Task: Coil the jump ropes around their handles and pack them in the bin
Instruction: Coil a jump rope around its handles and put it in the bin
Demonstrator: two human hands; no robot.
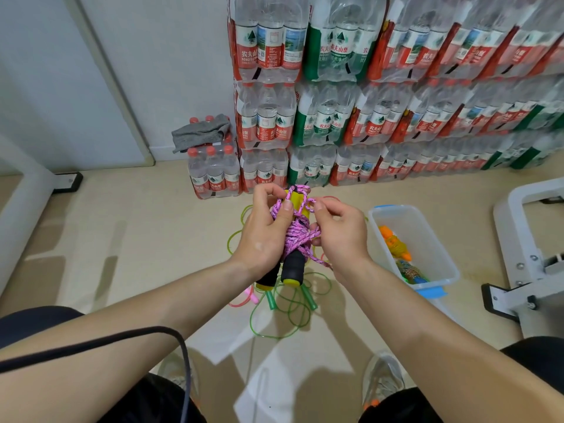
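Your R fingertips (319, 206) pinched one strand of the pink rope (300, 236) near the yellow top ends of the handles (294, 267). The rest of the R hand (341, 230) curled in under the coil from the 3 o'clock side.

Your L thumb (285, 213) lay pressed flat on the wraps. The L hand (262, 230) was clenched round both handles from 9 o'clock and held them side by side, approx upright, in the air above the floor (122, 239). The rope was wound thick round the handles' mid section. The black foam grips w/ yellow caps stuck out below your L wrist at 6 o'clock.

Further out at 6 o'clock, a green rope (287, 315) lay in loose loops on the floor w/ its two green grips. A pink handle (251, 297) lay just beside it at 7 o'clock.

The bin (442, 261), clear w/ blue latches and lid off, stood on the floor near your R hand at 4 o'clock. Two coiled bundles (393, 242) lay inside it.

At 12 o'clock, water-bottle packs (366, 117) were stacked against the wall, w/ a grey cloth (200, 132) on a low pack at 11. A white frame (525, 270) stood past the bin at 3. A black cable (91, 346) crossed your L forearm at 8.
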